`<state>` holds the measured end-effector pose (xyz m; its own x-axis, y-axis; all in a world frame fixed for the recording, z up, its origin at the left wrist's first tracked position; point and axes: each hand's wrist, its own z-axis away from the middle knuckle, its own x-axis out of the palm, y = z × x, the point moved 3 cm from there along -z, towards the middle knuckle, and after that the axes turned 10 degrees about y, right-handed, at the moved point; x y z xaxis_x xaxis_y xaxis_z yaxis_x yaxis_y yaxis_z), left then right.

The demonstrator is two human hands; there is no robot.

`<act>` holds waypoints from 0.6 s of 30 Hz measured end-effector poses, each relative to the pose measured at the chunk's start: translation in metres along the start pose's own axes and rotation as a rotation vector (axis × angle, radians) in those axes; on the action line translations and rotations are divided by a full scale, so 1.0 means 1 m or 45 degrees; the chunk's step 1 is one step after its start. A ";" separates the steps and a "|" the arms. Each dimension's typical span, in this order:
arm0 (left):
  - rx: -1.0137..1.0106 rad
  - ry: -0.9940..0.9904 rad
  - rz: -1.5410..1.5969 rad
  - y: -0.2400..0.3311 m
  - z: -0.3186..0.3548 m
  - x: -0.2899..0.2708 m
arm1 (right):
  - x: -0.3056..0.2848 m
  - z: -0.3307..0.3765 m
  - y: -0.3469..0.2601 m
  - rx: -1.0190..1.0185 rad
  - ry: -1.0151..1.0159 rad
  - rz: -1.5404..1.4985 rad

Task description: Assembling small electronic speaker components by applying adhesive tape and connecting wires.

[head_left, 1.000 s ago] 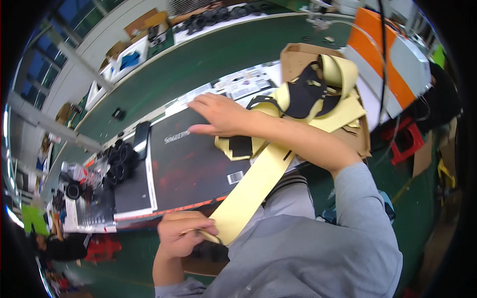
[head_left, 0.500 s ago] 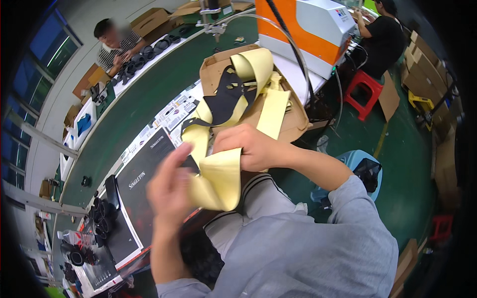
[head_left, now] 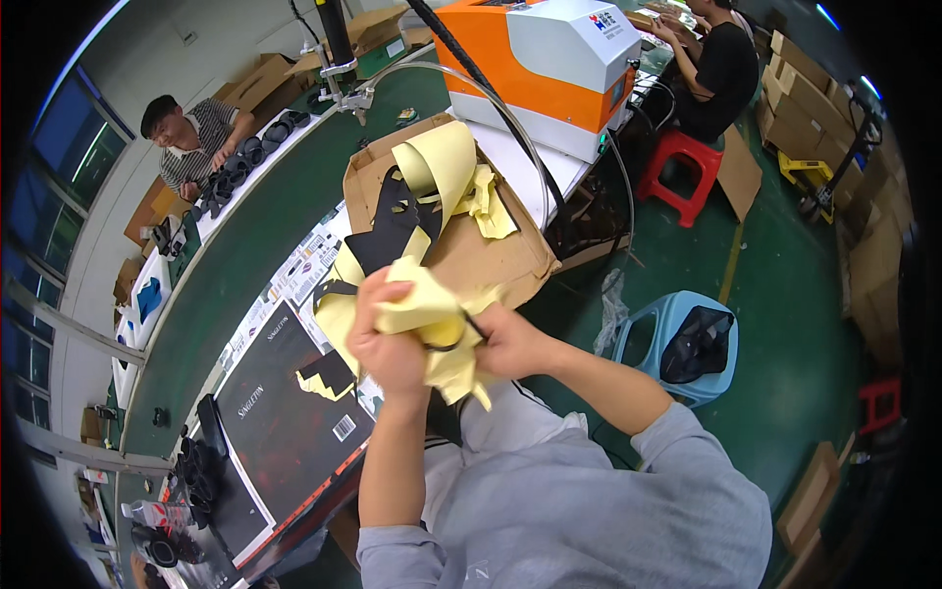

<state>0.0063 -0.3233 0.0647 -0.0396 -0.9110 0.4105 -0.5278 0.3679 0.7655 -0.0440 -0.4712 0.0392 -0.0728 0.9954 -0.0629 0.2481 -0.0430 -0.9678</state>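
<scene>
My left hand is closed around a crumpled bunch of yellow backing paper, held above the near corner of a cardboard tray. From the other side, my right hand grips the same bunch, where a thin dark strip curves out. Ragged yellow ends hang down between both hands. Behind them, a wide yellow strip curls over the open cardboard tray, joined with black sheet material that has cut-outs. A small black and yellow scrap lies left of my left hand.
A black printed board covers the near tabletop, with dark rounded parts and a bottle at its left. An orange and white machine stands beyond. At right are a blue stool and a red stool. Two people sit farther off.
The smooth yellow loop between my hands is now a crumpled bunch. Both hands have closed on it. A long flat yellow piece no longer hangs over the tray's near side. The view has shifted.
</scene>
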 end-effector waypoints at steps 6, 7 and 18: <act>0.374 -0.774 -0.712 0.005 0.040 0.025 | -0.012 0.007 0.005 0.408 0.478 -0.866; 0.386 -0.736 -0.818 -0.001 0.039 0.015 | -0.004 0.014 0.008 0.356 0.381 -0.904; 0.019 -1.319 -1.064 -0.010 0.053 0.019 | -0.034 0.006 0.012 -0.939 0.834 0.439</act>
<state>-0.0342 -0.3538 0.0387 -0.3207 -0.5829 -0.7466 -0.7186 -0.3638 0.5927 -0.0442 -0.5059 0.0285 0.5971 0.8006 0.0502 0.7000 -0.4895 -0.5200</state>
